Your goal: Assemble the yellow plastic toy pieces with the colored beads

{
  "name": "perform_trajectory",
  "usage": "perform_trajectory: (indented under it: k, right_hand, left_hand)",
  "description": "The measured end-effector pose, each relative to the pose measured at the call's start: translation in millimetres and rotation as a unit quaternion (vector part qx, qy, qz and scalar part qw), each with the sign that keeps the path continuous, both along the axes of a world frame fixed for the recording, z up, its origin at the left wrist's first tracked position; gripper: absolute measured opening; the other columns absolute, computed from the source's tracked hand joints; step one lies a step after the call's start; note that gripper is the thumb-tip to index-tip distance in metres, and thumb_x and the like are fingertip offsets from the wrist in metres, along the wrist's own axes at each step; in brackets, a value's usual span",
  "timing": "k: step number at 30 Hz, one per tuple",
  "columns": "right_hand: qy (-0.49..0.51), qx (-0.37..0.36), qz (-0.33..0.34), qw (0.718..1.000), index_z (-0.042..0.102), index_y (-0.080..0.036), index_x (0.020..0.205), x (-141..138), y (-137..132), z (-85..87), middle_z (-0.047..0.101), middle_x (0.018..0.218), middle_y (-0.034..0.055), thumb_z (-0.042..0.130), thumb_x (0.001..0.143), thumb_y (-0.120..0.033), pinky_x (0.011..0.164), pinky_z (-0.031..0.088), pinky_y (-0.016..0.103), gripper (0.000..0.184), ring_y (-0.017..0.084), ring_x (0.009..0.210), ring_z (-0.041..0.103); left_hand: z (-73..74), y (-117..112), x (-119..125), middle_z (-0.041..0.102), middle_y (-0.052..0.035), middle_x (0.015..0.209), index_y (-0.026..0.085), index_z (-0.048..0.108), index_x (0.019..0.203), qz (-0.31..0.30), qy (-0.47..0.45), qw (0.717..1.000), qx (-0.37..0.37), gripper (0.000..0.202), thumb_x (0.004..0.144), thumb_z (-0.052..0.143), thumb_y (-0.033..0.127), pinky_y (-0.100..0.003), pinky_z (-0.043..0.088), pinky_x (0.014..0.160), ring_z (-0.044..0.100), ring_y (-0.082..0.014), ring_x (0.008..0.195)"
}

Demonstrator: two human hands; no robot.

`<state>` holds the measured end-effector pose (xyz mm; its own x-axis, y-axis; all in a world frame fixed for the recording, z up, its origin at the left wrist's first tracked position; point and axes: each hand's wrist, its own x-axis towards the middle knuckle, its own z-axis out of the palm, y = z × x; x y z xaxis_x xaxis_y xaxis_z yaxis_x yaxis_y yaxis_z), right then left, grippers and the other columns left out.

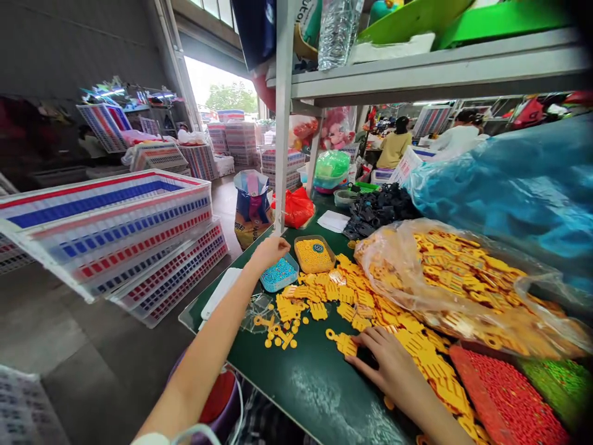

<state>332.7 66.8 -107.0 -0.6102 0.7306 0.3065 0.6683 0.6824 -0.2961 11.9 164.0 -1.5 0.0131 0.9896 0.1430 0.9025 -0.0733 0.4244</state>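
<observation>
A ringed, ridged yellow plastic piece (343,343) lies on the green tabletop (301,386) at the fingertips of the right hand (386,352), half-curled, thumb apart, its grip unclear. A careless nudge could lose it in the lookalike heap (319,290). Beyond, the left hand (269,250), fingers drawn together, contents indiscernible, hangs by a tub of blue beads (280,274); a brushing wrist could spill them.

A dark wall (92,43) stands left of a wide doorway (201,77) bright with daylight, a tree (230,97) outside. Window panes (211,7) sit above it. The floor (50,327) is grey. A pale shelf (430,75) rises over a green table (301,386); tube lights (111,93) glow farther back.
</observation>
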Motion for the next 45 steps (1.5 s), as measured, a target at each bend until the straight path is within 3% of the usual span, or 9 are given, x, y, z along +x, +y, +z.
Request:
perform_trajectory:
  k: [4,10,19,22,26,30,34,38,45]
  right_hand:
    - [0.002,-0.007,-0.011,1.000,0.063,-0.021,0.093,-1,-1,-1.7,0.063,0.093,0.0079,0.057,0.091,-0.044,0.079,0.050,0.039,0.023,0.023,0.088,0.059]
    - [-0.009,-0.015,-0.013,1.000,0.063,-0.021,0.095,-3,-1,0.3,0.062,0.094,0.0068,0.060,0.090,-0.041,0.081,0.050,0.038,0.020,0.024,0.091,0.059]
    - [-0.024,-0.014,-0.053,0.998,0.062,-0.019,0.092,-13,-9,17.2,0.064,0.097,0.0055,0.069,0.084,-0.032,0.082,0.048,0.037,0.017,0.024,0.094,0.058]
    - [-0.023,-0.020,-0.068,0.997,0.063,-0.018,0.090,-15,-10,20.7,0.064,0.097,0.0057,0.071,0.083,-0.035,0.082,0.048,0.038,0.020,0.024,0.095,0.057]
    - [-0.017,-0.008,-0.071,0.997,0.066,-0.019,0.098,-13,-12,33.7,0.064,0.098,0.0074,0.073,0.080,-0.041,0.087,0.047,0.043,0.030,0.027,0.098,0.057]
    - [-0.014,-0.007,-0.073,0.997,0.070,-0.020,0.101,-3,-12,49.5,0.064,0.102,0.0098,0.073,0.079,-0.044,0.088,0.047,0.043,0.034,0.029,0.100,0.055]
    - [-0.029,-0.028,-0.087,0.995,0.072,-0.023,0.102,-1,-12,52.7,0.063,0.101,0.0087,0.075,0.077,-0.045,0.087,0.047,0.042,0.034,0.029,0.101,0.053]
    - [-0.034,-0.028,-0.085,0.995,0.073,-0.019,0.100,-3,-9,41.8,0.063,0.100,0.0107,0.075,0.076,-0.048,0.088,0.045,0.045,0.037,0.029,0.100,0.052]
    - [0.018,0.046,-0.073,0.996,0.073,-0.024,0.092,-2,-1,5.6,0.062,0.090,0.0087,0.073,0.077,-0.045,0.080,0.044,0.043,0.026,0.028,0.092,0.053]
  left_hand:
    - [-21.3,8,-3,0.068,-0.0073,0.104,0.013,0.066,0.100,-0.019,0.069,0.994,-0.087,0.022,0.089,0.064,0.032,-0.043,0.052,0.090,0.064,-0.0200,0.098]
    - [-36.1,5,-6,0.065,-0.0081,0.110,0.013,0.064,0.104,-0.051,0.106,0.988,-0.104,0.024,0.091,0.061,0.034,-0.042,0.052,0.090,0.062,-0.0202,0.101]
    - [-33.3,-3,-6,0.070,-0.0057,0.071,0.015,0.070,0.068,-0.042,0.085,0.995,-0.005,0.021,0.078,0.069,0.034,-0.030,0.049,0.075,0.065,-0.0221,0.077]
    - [-25.7,-6,-8,0.072,-0.0073,0.073,0.017,0.070,0.064,-0.027,0.082,0.996,0.031,0.018,0.074,0.071,0.033,-0.033,0.047,0.080,0.065,-0.0254,0.080]
    - [-18.3,-15,-6,0.073,-0.0079,0.086,0.019,0.074,0.076,-0.006,0.080,0.995,0.056,0.025,0.082,0.061,0.040,-0.035,0.046,0.082,0.064,-0.0274,0.087]
    - [-23.3,-32,28,0.073,-0.0055,0.098,0.023,0.073,0.094,-0.040,0.052,0.996,0.060,0.034,0.090,0.051,0.048,-0.031,0.047,0.083,0.063,-0.0234,0.094]
    - [-40.6,-56,84,0.075,-0.0039,0.092,0.023,0.074,0.084,-0.210,-0.046,0.975,0.062,0.031,0.088,0.057,0.048,-0.032,0.046,0.087,0.064,-0.0213,0.090]
    - [-59.4,-67,120,0.075,-0.0039,0.093,0.022,0.075,0.082,-0.272,-0.057,0.961,0.014,0.028,0.090,0.059,0.043,-0.035,0.043,0.088,0.063,-0.0202,0.091]
    - [-76.1,-70,128,0.077,-0.0023,0.093,0.022,0.076,0.083,-0.278,-0.045,0.959,-0.038,0.029,0.092,0.057,0.043,-0.036,0.039,0.088,0.062,-0.0189,0.093]
